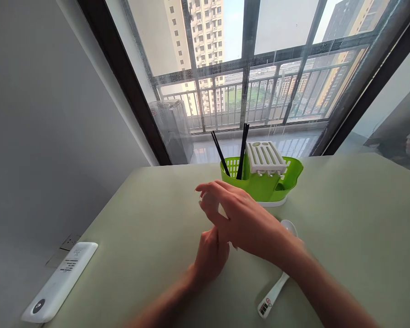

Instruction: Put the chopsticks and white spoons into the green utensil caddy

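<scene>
My right hand [234, 212] reaches across from the right, palm down. Its fingers are bent but apart, with a gap beside the thumb, and I see nothing held in it. Just below, my left hand [212, 255] is closed, pressed up against the heel of the right hand; what its fingers wrap round is hidden. Under my right forearm lies a white spoon [275, 291], its bowl showing beyond the arm and its handle pointing toward me. Behind my hands stands a green utensil caddy [263, 189] with a white slotted holder [264, 157] and black chopsticks [242, 152].
The pale green table [150, 218] runs up to a window [246, 82] at the back. Along its left edge lies a long white plastic device [61, 282] with a round dark button, near a wall socket [70, 241]. A grey wall [48, 114] bounds the left side.
</scene>
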The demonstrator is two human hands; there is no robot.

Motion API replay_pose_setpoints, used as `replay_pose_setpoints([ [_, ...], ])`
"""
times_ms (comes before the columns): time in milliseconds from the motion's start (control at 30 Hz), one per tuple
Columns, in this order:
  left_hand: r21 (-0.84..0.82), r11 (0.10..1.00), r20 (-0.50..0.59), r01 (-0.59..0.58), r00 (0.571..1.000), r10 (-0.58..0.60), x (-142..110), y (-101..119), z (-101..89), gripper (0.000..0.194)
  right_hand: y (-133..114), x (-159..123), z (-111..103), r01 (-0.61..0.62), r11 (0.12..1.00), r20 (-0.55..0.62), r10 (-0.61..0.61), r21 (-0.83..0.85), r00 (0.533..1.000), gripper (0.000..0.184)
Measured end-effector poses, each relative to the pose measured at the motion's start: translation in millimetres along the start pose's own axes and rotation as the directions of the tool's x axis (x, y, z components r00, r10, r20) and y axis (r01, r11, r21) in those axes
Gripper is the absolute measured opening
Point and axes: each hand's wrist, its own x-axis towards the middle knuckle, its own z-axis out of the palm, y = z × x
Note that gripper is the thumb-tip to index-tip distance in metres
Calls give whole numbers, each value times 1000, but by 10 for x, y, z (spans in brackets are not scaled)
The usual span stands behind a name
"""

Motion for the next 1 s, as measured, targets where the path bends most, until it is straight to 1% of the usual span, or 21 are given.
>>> replay_pose_setpoints([
  [100,-4,1000,3,0,1000,0,14,44,22,36,43,-36,-81,29,994,46,-24,-104,999,32],
  [200,-50,998,-34,32,999,-34,2,31,33,39,75,-50,-107,56,991,43,-51,-125,998,39],
  [267,-87,995,-39,49,998,-52,-3,18,36,39,83,-46,-109,77,990,34,-73,-122,997,37],
  [467,-173,982,-34,81,996,-88,19,19,44,44,78,-32,-152,106,977,-28,-113,-182,993,18],
  [600,-187,978,-25,90,995,-96,28,13,35,51,63,-40,-218,99,978,-31,-107,-186,994,16],
  [733,-201,975,0,95,995,-98,35,38,22,53,50,-50,-267,97,974,-51,-110,-206,993,17],
  [867,-261,956,-2,130,991,-135,68,99,6,50,68,-62,-324,68,974,-132,-98,-216,986,16],
  [933,-341,929,1,147,988,-156,97,111,-10,48,91,-65,-371,45,977,-204,-89,-210,975,15],
  [1000,-409,896,-1,171,982,-188,130,100,-32,46,117,-65,-428,22,978,-295,-84,-205,952,14],
])
